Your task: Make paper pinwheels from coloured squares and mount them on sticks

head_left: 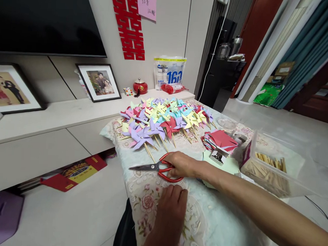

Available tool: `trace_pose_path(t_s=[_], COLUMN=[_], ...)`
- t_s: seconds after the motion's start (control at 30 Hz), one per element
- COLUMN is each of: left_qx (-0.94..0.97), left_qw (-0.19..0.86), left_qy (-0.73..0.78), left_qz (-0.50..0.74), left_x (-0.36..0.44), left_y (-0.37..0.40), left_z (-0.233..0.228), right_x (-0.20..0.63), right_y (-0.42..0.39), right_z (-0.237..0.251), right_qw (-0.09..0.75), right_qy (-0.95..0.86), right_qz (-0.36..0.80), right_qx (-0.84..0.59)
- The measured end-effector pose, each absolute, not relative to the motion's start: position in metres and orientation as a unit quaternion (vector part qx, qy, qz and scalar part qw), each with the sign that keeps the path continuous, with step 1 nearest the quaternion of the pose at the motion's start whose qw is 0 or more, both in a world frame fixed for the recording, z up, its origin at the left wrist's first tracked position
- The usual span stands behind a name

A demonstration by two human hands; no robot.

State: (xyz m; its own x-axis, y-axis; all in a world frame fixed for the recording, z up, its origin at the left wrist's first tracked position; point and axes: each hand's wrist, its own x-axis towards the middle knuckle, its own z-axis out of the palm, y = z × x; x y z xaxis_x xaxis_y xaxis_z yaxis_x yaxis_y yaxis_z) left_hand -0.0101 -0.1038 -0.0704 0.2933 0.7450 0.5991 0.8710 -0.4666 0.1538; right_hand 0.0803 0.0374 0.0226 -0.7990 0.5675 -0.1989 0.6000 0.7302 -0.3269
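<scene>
My right hand (182, 164) reaches in from the right and grips the red handles of a pair of scissors (142, 167). Their dark blades point left, low over the tablecloth (203, 213). Nearer to me, my left hand (172, 208) rests palm down on the flowered cloth, its fingers curled and close together, with nothing visible in them. Past the scissors lies a big spread of paper pinwheels (170, 127) on wooden sticks, in purple, red, yellow, blue and pink. A stack of red paper pieces (220, 140) and light green sheets (230, 165) lie beyond my right forearm.
A small open box (218, 156) sits on the sheets. At the right stands a clear plastic bin (265, 176) with wooden sticks (273, 162). A round clear container (227, 125) is behind the paper. A white cabinet (56, 119) with framed photos (100, 82) borders the table's left.
</scene>
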Motion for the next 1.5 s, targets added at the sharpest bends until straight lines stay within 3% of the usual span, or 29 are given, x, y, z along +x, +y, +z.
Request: trace_pose_path(t_s=[0.27, 0.7, 1.07, 1.5], left_qx=[-0.802, -0.783, -0.775, -0.747], left_qw=[0.095, 0.074, 0.041, 0.084], left_qy=[-0.510, -0.534, -0.562, -0.608], left_qz=[-0.298, -0.311, -0.287, -0.256], left_x=[-0.012, -0.010, -0.014, -0.017], left_y=[-0.104, -0.102, -0.102, -0.101], left_z=[-0.073, -0.062, -0.057, -0.060], right_x=[0.069, 0.090, 0.139, 0.150], right_y=[0.018, 0.078, 0.054, 0.014], right_z=[0.015, -0.005, 0.025, 0.024], right_qw=[0.033, 0.034, 0.098, 0.156], right_qy=[0.941, 0.844, 0.877, 0.875], right_qz=[-0.127, -0.080, -0.097, -0.079], right_qx=[0.312, 0.530, 0.459, 0.452])
